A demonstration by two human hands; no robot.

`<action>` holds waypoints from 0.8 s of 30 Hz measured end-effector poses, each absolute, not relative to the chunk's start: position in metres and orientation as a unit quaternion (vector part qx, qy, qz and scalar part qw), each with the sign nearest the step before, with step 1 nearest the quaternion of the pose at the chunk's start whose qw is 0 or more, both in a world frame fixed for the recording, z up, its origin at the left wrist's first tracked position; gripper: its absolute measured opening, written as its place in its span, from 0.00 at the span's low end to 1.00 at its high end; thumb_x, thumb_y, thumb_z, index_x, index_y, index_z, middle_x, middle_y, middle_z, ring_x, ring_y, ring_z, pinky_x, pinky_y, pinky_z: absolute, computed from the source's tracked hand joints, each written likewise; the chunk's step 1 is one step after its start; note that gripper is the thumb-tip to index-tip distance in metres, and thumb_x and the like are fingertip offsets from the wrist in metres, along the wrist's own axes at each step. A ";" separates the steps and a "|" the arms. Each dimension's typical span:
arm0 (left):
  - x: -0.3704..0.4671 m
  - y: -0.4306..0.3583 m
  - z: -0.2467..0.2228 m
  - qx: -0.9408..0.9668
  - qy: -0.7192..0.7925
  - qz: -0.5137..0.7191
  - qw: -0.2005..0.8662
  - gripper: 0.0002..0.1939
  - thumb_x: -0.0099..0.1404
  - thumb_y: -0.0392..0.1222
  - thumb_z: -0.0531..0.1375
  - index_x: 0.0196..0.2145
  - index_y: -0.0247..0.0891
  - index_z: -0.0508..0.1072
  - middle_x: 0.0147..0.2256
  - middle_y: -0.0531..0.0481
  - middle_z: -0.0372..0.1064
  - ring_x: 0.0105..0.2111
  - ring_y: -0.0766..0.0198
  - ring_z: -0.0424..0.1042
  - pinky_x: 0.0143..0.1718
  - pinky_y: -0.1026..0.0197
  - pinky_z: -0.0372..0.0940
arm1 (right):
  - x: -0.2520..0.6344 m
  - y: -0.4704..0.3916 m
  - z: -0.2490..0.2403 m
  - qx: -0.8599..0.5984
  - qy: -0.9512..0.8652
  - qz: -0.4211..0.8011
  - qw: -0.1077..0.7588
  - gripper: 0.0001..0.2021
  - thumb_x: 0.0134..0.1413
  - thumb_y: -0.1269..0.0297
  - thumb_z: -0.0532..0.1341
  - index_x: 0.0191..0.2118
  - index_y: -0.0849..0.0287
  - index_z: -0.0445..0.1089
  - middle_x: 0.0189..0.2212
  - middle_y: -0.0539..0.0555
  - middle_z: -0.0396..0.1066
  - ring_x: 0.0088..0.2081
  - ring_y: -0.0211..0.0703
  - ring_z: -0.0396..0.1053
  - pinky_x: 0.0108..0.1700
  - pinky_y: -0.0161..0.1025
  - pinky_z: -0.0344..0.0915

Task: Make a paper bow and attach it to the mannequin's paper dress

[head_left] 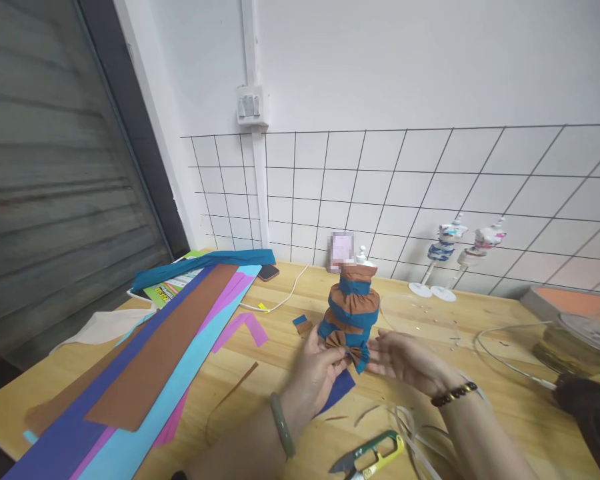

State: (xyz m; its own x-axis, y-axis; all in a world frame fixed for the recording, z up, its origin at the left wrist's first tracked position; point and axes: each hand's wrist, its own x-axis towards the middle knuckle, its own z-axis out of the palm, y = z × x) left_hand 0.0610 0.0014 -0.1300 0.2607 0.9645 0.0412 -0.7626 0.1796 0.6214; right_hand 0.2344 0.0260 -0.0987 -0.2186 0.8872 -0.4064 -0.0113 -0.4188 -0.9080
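Note:
A small dress form stands on the table, covered in a gathered brown and teal striped garment. At the garment's lower front is a brown fabric bow with teal below it. My left hand comes from the left and is closed on the bow with thumb and fingers. On the other side, my right hand has its fingers stretched out to the garment's lower right edge; the fingertips are partly hidden there. A dark blue fabric piece lies under my left hand.
Long fabric strips cover the left side. Thread snips lie in front, beside loose pale ribbon. Two small decorated dress forms stand at the back right. A phone, a cable and fabric scraps lie behind.

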 end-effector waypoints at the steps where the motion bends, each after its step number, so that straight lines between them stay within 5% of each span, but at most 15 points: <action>1: 0.061 0.002 -0.130 0.272 0.187 0.578 0.747 0.24 0.50 0.26 0.61 0.44 0.41 0.65 0.39 0.47 0.70 0.40 0.61 0.70 0.47 0.54 0.59 | 0.232 0.026 -0.102 -0.500 -0.397 0.686 0.350 0.02 0.49 0.67 0.55 0.29 0.57 0.59 0.30 0.56 0.73 0.34 0.41 0.73 0.42 0.43 0.67; 10: 0.062 0.004 -0.136 0.269 0.177 0.575 0.752 0.22 0.52 0.27 0.61 0.44 0.40 0.65 0.38 0.47 0.70 0.39 0.63 0.70 0.47 0.56 0.59 | 0.224 0.028 -0.126 -0.327 -0.295 0.798 0.411 0.07 0.54 0.68 0.55 0.34 0.60 0.70 0.29 0.52 0.76 0.31 0.37 0.72 0.39 0.38 0.66; 24: 0.062 0.005 -0.137 0.263 0.168 0.572 0.759 0.18 0.53 0.26 0.61 0.42 0.38 0.66 0.37 0.46 0.70 0.38 0.62 0.70 0.46 0.55 0.60 | 0.225 0.034 -0.140 -0.263 -0.254 0.807 0.463 0.08 0.56 0.69 0.56 0.40 0.61 0.70 0.36 0.54 0.77 0.34 0.40 0.74 0.39 0.39 0.69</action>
State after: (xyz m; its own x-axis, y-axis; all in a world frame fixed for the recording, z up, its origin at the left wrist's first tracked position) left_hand 0.0620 0.0052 -0.1373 0.2891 0.9562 0.0452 -0.7790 0.2076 0.5917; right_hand 0.2249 0.0341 -0.1399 -0.4331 0.8813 -0.1891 -0.6144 -0.4421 -0.6535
